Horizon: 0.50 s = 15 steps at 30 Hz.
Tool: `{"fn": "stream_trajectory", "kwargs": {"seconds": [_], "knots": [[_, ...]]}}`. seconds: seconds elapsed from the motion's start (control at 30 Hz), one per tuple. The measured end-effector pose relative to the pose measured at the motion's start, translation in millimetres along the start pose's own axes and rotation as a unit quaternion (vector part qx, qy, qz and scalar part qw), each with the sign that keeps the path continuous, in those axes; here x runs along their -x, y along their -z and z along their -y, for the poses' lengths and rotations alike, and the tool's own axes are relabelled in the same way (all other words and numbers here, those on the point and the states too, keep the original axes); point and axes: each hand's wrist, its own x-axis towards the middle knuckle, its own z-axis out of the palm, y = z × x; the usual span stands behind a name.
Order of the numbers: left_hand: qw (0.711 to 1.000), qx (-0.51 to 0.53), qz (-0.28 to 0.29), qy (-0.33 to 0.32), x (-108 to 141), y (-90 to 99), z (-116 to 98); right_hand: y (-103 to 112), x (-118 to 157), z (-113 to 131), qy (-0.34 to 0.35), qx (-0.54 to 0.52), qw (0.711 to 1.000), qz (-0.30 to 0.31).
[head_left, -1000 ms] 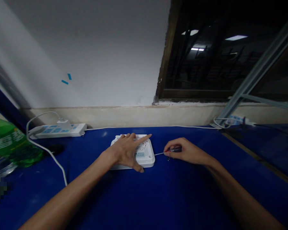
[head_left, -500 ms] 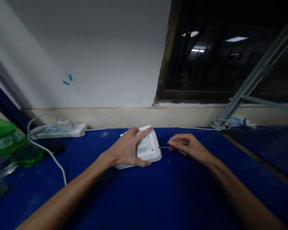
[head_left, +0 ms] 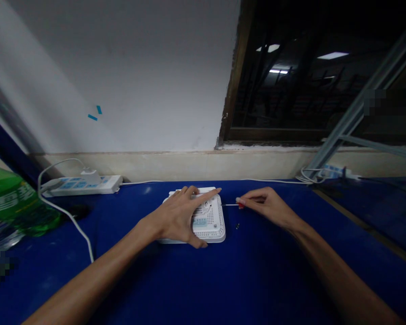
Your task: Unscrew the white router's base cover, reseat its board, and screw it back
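Note:
A white, flat device with rounded corners, vent holes and a pale label lies on the blue table. My left hand spreads over its left part, thumb at the near edge and fingers across the top, gripping it. Between the fingertips of my right hand is a screwdriver with a red handle. Its thin shaft points left, and the tip meets the device's right edge. Several tiny screws rest on the table just right of the device.
At the left are a white power strip with a plug and cable, and a green bottle. A metal frame and bundled cables stand at the back right, below a dark window.
The device has turned slightly and its near right corner has come a little nearer to me, my left hand moving with it. The screwdriver has shifted slightly left and up.

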Motion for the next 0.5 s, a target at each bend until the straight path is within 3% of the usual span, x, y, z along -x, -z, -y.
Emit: {"fn": "stream_trajectory", "kwargs": {"seconds": [0.3, 0.5], "knots": [[0.996, -0.087, 0.005, -0.022, 1, -4.1, 0, -7, 7, 15, 0.054, 0.151, 0.987, 0.0], [0.993, -0.111, -0.01, -0.044, 0, -8.8, -2, -6, 11, 18, 0.063, 0.196, 0.979, 0.004]]}}
